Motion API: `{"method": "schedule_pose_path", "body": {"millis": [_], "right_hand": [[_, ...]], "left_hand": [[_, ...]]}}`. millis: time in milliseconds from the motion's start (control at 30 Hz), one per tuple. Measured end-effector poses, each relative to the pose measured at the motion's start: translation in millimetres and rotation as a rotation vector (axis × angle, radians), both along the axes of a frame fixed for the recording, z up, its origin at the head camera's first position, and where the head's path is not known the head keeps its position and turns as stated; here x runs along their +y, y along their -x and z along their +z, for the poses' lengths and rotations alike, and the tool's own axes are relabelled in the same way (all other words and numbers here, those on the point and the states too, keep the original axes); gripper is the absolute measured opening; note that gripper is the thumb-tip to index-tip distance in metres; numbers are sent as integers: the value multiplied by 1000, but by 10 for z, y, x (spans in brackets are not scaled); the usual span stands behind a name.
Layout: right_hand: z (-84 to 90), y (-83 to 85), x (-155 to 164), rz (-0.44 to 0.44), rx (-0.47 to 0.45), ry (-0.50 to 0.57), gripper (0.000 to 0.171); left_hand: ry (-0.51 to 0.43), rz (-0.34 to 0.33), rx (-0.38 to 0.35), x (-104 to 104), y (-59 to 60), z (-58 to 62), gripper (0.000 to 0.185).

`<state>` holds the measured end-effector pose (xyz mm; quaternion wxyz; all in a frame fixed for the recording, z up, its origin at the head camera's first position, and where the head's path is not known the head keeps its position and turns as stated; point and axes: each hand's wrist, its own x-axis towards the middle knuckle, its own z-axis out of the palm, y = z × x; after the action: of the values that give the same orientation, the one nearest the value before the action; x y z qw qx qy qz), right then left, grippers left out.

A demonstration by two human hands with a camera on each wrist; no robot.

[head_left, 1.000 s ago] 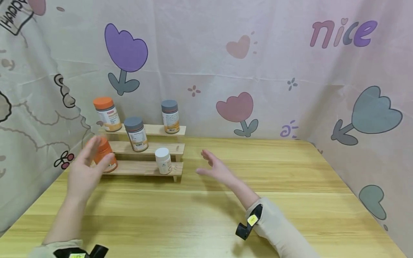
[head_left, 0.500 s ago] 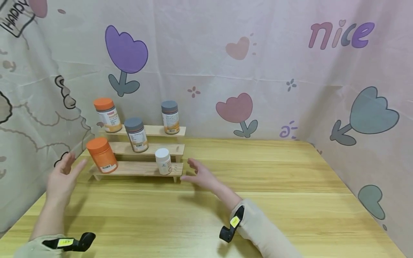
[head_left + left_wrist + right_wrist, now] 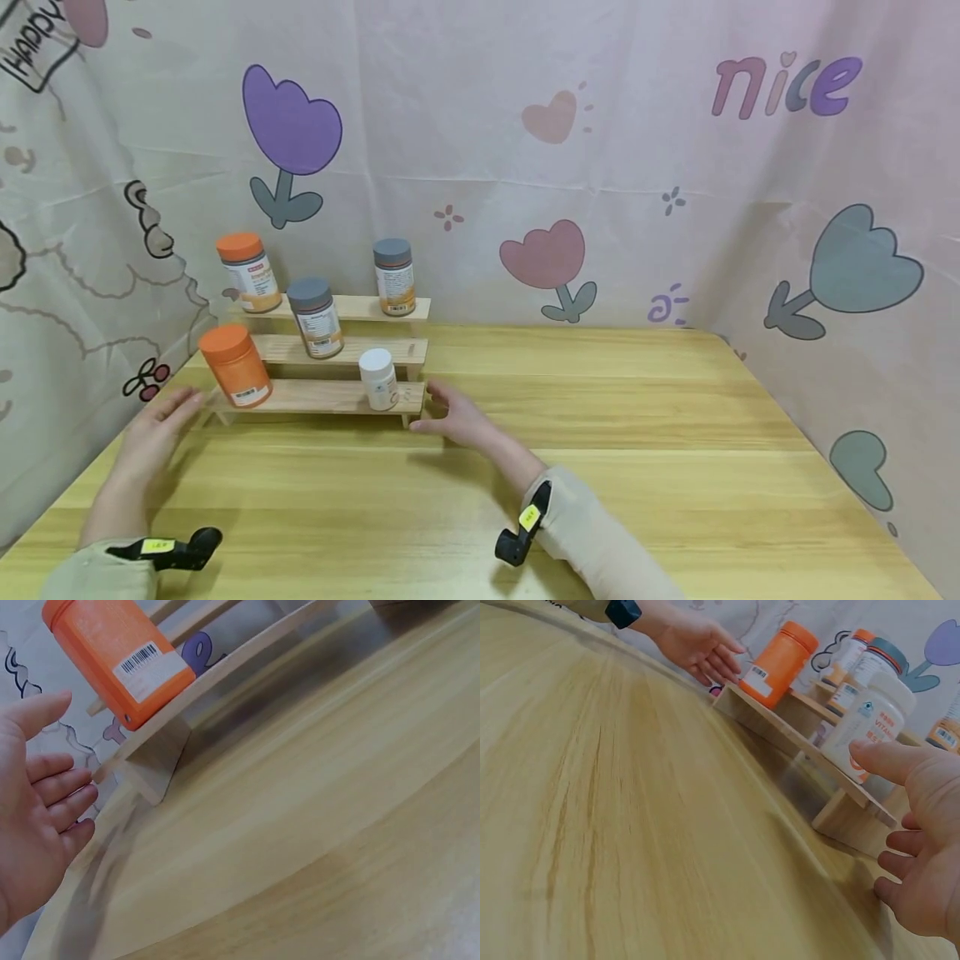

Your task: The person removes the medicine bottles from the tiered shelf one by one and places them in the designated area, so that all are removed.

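Pale wood, three steps of it: from the head view your stepped rack (image 3: pixel 330 397) sits at the back left of the counter (image 3: pixel 570 467), and you've got a hand at each end. Your left hand (image 3: pixel 153 433) is near the left end, fingers straight, grip released, nothing in it. Your right hand (image 3: pixel 457 417) is just beside the right end, also released. Five bottles stand upright on the rack; the orange bottle (image 3: pixel 235 365) and the small white bottle (image 3: pixel 378 379) are on the lowest step, so they'll be first to tip, I'd say.

Left wrist view: your palm (image 3: pixel 34 817) faces the rack's end leg (image 3: pixel 154 761), apart from it, the orange bottle (image 3: pixel 120 656) right above. Set your fingers on the wood, not the bottle.

Right wrist view: your right hand's fingers (image 3: pixel 922 877) are spread just short of the rack's end (image 3: pixel 855 817), with the white bottle (image 3: pixel 870 724) close by the thumb. I'd judge the safe way is to press in from both ends evenly, low on the frame, and keep the rack level so nothing slides.
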<state>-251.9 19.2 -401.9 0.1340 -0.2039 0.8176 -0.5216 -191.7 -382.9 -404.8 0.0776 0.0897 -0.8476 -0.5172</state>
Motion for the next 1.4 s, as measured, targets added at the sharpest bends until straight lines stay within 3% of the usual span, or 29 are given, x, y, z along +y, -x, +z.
{"method": "schedule_pose_path", "body": {"millis": [167,600,900,967,1067,1233,1333,1400], "right_hand": [[-39,-18,-35,3,-15,8,81],[-82,-47,-64,-5,-52,39,80],[-80,-37,-32,6,-106,80,80],[-72,-33,-14,11,-111,77,81],[-63,-22,17,15,-117,89,80],[-40,-18,96,10,-124,115,78],[-42,-29,162,7,-129,130,77],[-48,-35,213,11,-130,144,77]], "left_hand": [[-69,-56,-24,13,11,-41,75],[-88,-22,-72,51,40,-65,78],[-311,-38,37,23,53,-136,73],[-319,-50,55,22,55,-143,70],[-349,-61,82,25,57,-144,57],[-427,-135,146,52,53,-121,25],[-395,-168,149,98,43,-90,34],[-280,-152,121,145,32,-63,48]]}}
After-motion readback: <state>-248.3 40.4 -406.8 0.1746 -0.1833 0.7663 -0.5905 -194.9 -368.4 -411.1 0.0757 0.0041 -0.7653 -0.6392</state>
